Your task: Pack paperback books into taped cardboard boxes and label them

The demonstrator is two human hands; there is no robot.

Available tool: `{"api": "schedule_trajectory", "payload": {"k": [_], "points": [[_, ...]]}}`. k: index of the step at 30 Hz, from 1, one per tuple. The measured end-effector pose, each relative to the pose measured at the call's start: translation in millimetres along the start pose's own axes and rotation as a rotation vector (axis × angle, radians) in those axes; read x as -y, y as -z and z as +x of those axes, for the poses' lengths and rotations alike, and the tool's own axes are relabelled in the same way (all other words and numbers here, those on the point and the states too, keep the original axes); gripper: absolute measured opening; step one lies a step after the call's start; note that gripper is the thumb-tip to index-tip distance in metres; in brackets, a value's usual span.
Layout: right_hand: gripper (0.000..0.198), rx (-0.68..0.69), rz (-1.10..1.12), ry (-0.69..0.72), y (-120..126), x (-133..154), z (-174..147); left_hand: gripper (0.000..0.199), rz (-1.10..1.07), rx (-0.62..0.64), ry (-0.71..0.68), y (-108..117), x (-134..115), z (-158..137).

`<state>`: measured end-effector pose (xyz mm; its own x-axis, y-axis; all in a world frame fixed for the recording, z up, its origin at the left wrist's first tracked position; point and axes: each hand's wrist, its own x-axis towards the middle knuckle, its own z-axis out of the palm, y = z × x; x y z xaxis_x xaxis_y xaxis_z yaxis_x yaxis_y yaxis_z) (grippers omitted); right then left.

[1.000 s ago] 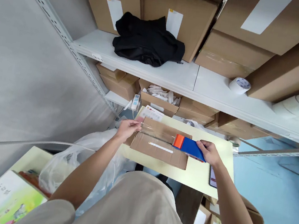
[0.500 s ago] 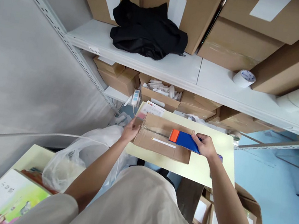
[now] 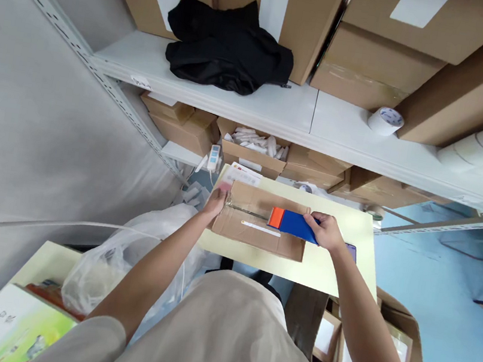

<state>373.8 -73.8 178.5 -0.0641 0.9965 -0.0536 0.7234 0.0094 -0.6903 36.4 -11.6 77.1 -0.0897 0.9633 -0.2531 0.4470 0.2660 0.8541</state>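
Observation:
A flat brown cardboard box (image 3: pixel 251 238) lies on the pale yellow table, with a taped seam along its top and a narrow white label strip (image 3: pixel 260 228). My left hand (image 3: pixel 215 202) grips the box's left end, its fingers partly hidden behind the edge. Over the right half of the box, my right hand (image 3: pixel 325 230) holds a flat blue piece with an orange end (image 3: pixel 299 225), thumb on top. Its orange end points left and lies over the seam; whether it touches the cardboard I cannot tell. Just right of that hand, a phone-like object (image 3: pixel 351 252) shows partly.
Behind the yellow table (image 3: pixel 359 271) stands a white shelf (image 3: pixel 343 133) with cartons, a black garment (image 3: pixel 231 49) and a tape roll (image 3: pixel 385 121). A clear plastic bag (image 3: pixel 120 266) bulges at lower left. An open carton (image 3: pixel 417 358) of smaller boxes stands at lower right.
The whole view has shifted slightly. Both hands keep their hold, and the blue and orange piece stays at nearly the same place over the box.

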Motion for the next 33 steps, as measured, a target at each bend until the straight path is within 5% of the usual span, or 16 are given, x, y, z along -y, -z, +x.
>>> {"api": "schedule_trajectory", "payload": {"k": [3, 6, 8, 18, 25, 29, 33], "points": [[0.055, 0.001, 0.034, -0.018, 2.0, -3.6, -1.4, 0.068, 0.198, -0.161, -0.222, 5.3, -20.2, -8.2], [0.056, 0.01, 0.034, -0.013, 5.6, -5.5, -1.3, 0.097, 0.624, 0.125, -0.699, 1.2, -42.8, -24.4], [0.056, 0.024, 0.032, -0.006, 8.5, -5.7, -0.7, 0.117, 0.846, 0.367, -0.844, -5.6, -51.2, -32.9], [0.055, 0.103, -0.038, 0.07, 37.0, -8.9, 2.9, 0.138, 0.99, 0.419, -0.721, -16.8, -51.5, -36.2], [0.052, 0.117, -0.046, -0.029, 84.6, -103.0, -17.6, 0.139, 1.054, 0.418, -0.687, -17.8, -51.7, -36.8], [0.051, 0.114, 0.01, -0.053, 68.4, -148.5, -21.8, 0.139, 1.126, 0.403, -0.655, -21.7, -49.7, -38.6], [0.05, 0.115, 0.053, -0.046, 48.1, -158.0, -18.0, 0.137, 1.168, 0.457, -0.719, -64.5, -67.9, -53.0]]}}
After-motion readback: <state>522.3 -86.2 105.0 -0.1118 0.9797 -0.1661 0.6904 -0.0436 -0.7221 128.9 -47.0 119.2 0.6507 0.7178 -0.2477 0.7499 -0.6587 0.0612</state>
